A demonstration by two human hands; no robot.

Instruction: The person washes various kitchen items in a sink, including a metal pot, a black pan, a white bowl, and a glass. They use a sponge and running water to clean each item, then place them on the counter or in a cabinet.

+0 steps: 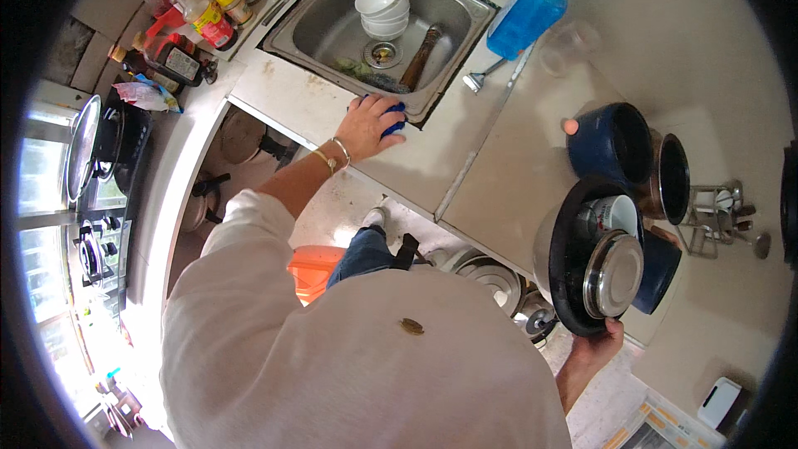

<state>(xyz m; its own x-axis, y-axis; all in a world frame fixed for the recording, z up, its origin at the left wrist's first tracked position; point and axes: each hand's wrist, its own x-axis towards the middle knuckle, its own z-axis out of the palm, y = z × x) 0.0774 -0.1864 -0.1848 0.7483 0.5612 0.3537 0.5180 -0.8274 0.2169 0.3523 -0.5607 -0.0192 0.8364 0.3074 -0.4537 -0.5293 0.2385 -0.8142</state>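
Observation:
My left hand [373, 123] presses a dark blue cloth or scrubber [394, 127] onto the white countertop [399, 168], by the front rim of the steel sink [430, 113]. Stacked white bowls [381, 7] stand in the sink, with a brown-handled tool [423, 57] and a greenish scrubber [355, 67] near the drain. Off to the right, my right hand [595, 344] grips the rim of a wide, dark-lined bowl or pan [564, 262], tilted on its side. Inside it sit a steel bowl [614, 274], bottom outward, and a white printed cup [618, 217].
Dark blue pots [601, 143] and a brown pot [672, 178] stand behind the tilted bowl. A blue pump bottle [527, 15] and a metal-headed scraper or brush [475, 80] lie right of the sink. Seasoning bottles [212, 22] crowd the left corner; a gas stove [93, 252] is farther left.

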